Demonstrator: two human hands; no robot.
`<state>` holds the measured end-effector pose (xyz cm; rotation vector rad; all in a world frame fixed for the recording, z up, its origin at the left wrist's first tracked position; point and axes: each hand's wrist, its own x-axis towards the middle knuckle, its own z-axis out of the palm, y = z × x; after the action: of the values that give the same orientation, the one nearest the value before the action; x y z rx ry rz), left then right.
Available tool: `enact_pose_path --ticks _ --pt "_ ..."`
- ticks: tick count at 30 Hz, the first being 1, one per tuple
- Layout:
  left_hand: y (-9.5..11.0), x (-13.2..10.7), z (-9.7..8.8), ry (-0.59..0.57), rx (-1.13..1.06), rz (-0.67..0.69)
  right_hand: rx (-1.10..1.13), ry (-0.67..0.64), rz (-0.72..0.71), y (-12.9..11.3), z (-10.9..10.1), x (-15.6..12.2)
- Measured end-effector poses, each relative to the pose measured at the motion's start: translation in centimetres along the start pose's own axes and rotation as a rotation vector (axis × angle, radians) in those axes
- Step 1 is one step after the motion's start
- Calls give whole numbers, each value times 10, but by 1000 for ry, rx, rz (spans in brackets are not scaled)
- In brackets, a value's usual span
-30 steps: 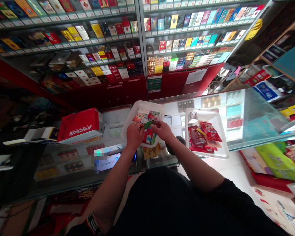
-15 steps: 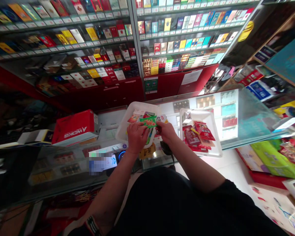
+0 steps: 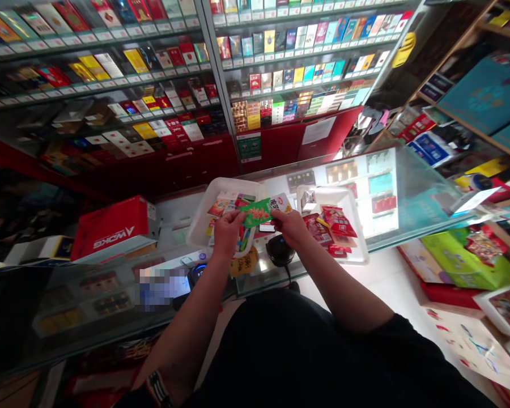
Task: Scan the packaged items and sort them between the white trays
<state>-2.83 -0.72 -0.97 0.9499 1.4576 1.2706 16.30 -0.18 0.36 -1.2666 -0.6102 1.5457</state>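
Observation:
Between both hands I hold a small green packet [image 3: 256, 213] with orange-red print, up over the right side of a white tub. My left hand [image 3: 228, 232] pinches its left end, and my right hand [image 3: 291, 226] grips its right end. Beneath, the white tub [image 3: 198, 226] contains several small packets and cartons. A white packet with dark lettering [image 3: 281, 202] shows just behind my right fingers. To the right, a white tray [image 3: 361, 249] bears red snack packets [image 3: 339, 221] and a small silvery box [image 3: 309, 200].
All this stands on a glass counter [image 3: 425, 187]. Left are a red box [image 3: 110, 229] and a lit screen [image 3: 165, 289]. A black round device [image 3: 279, 251] with a cable sits near my right wrist. Cigarette shelves [image 3: 153, 73] rise behind; green packaging [image 3: 463, 258] is at lower right.
The green packet is tilted more and shows more of its face, with my hands a little further apart. The whole view has shifted, so the counter things appear further left.

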Motion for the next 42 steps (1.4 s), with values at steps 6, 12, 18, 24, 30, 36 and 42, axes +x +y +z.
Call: enact_pose_path --ticks 6,12,18,24,30,36,42 --pt "7 -5 17 4 -76 -21 -113 70 -76 -4 -29 1" --pt "11 -14 26 -95 -5 -23 -480 167 -255 -9 -57 1" --pt "12 -19 35 -117 -37 -28 -876 283 -416 -17 -71 0" --pt "12 -22 35 -187 -59 20 -514 159 -238 -22 -79 3" --pt "3 -18 35 -145 49 36 -179 120 -105 -18 -86 6" --pt "2 -15 40 -122 75 60 -78 76 -134 -15 -94 12" --pt "4 -14 48 -179 -12 -5 -214 177 -212 -15 -96 13"
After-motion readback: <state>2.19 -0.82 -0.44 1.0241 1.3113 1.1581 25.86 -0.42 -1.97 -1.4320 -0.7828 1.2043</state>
